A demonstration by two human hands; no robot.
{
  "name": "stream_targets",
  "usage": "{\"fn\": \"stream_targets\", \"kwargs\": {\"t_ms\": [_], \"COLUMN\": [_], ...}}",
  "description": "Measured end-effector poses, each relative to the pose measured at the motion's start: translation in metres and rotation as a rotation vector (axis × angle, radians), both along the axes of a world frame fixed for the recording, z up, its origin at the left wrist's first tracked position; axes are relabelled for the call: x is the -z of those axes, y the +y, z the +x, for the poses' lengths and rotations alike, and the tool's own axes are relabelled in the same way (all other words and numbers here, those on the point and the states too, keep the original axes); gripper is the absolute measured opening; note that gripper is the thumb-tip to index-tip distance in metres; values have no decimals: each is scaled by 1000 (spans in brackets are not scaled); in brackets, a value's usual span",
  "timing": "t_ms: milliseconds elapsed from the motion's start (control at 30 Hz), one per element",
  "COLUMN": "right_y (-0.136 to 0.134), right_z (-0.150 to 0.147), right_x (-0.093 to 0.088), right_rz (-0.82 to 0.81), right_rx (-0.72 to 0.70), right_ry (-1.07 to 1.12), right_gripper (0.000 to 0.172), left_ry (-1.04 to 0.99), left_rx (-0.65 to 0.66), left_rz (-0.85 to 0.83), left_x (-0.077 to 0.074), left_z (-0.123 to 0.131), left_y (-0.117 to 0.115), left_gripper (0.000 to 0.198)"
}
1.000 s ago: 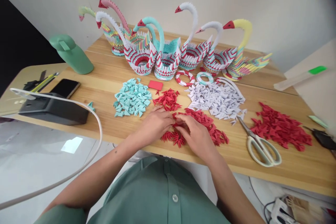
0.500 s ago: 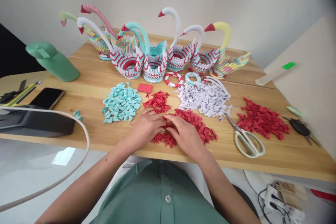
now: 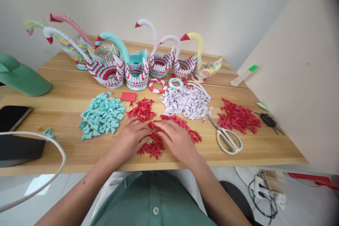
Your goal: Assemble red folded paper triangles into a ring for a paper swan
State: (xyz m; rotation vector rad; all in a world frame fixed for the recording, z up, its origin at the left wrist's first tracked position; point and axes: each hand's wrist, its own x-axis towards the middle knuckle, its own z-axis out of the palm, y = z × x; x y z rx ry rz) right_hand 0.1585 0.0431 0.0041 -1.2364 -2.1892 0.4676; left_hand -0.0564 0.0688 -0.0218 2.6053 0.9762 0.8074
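Close to the table's front edge, a curved chain of interlocked red folded-paper pieces (image 3: 155, 147) lies on the wood, its spiky points facing outward. My left hand (image 3: 134, 135) is closed at its upper left end, fingers bent together. From the other side, my right hand (image 3: 175, 138) pinches at the top of the same chain. Fingers hide the part being gripped. Loose red triangles (image 3: 143, 109) lie just beyond my left hand. Another red pile (image 3: 195, 136) shows beside and behind my right hand.
Paper swans (image 3: 136, 74) stand along the back. Teal pieces (image 3: 102, 116) lie left, white pieces (image 3: 186, 102) behind, more red pieces (image 3: 238, 116) right. Scissors (image 3: 229, 141), two paper rings (image 3: 157, 85), keys (image 3: 268, 120), a phone (image 3: 13, 118) and a green bottle (image 3: 23, 77) surround them.
The view has shifted right, so the table's things sit further left in the picture. More of the red chain shows between my hands, which stay together at it.
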Motion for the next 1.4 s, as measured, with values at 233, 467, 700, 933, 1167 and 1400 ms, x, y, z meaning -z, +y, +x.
{"fn": "stream_targets", "kwargs": {"t_ms": [233,467,700,933,1167,1400], "right_y": [26,40,41,43,24,1], "right_z": [48,39,38,39,41,33], "right_x": [-19,-9,-8,-3,-16,-3], "right_rz": [-37,-88,-98,-116,-247,-601], "right_rx": [157,149,141,104,160,129], "right_ry": [-231,-350,-367,-298,89,794], "right_gripper": [20,10,11,17,18,28], "left_ry": [-10,-31,-48,-47,-26,-54], "left_rx": [-3,-1,-11,-29,-32,-21], "left_rz": [-31,-15,-15,-53,-67,-41], "left_x": [-1,0,0,2,2,2], "left_z": [-1,-1,0,-1,-1,0], "left_y": [0,0,0,-1,-1,0], "left_gripper": [16,16,12,13,11,8]}}
